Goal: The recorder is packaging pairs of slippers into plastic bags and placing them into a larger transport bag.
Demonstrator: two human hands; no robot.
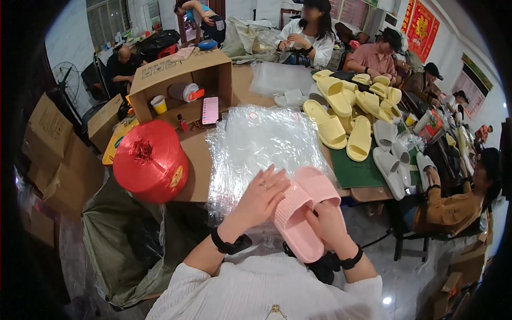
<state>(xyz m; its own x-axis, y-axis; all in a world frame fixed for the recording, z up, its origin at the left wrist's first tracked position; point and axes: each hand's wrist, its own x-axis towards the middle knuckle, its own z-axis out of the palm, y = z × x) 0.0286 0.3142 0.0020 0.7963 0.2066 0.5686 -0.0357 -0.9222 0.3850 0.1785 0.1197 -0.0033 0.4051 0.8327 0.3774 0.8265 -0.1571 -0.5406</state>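
A pair of pink slide slippers (294, 234) is held close in front of me at the table's near edge. My right hand (329, 223) grips them, its fingers tucked inside the strap opening of the right slipper. Stretched fingers of my left hand (265, 194) lie against the left slipper's ribbed strap, over the near edge of a stack of clear plastic bags (266, 136). Parts of the right fingers are hidden inside the slipper.
A red spool of plastic twine (149, 161) stands left of the bags. Behind it are an open cardboard box (181, 66) and a phone (210, 110). Yellow slippers (358, 140) and light grey slippers (388, 170) are heaped at the right, where other people sit working.
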